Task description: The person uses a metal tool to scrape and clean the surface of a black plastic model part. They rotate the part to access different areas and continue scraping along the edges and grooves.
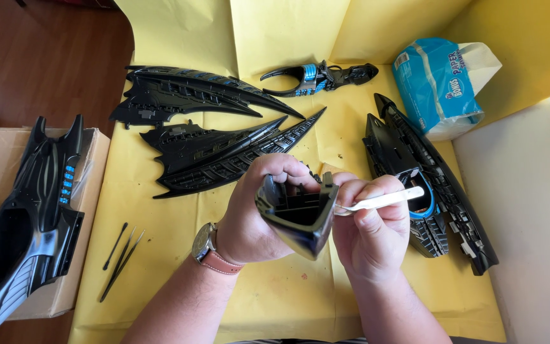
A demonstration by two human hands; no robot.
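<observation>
Black part (pixel 297 220) in left hand (pixel 256 213); tweezers (pixel 383 200)

Left hand (pixel 256 213), right hand (pixel 367 232): both gripping.

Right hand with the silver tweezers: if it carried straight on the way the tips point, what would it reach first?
The right hand aims its silver tweezers leftward, tips already at the edge of the black wedge-shaped part held by the left hand. That part comes first; whether they touch is unclear.

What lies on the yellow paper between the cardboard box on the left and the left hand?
In the head view, black tweezers and a thin black rod lie between cardboard box and left hand.
</observation>
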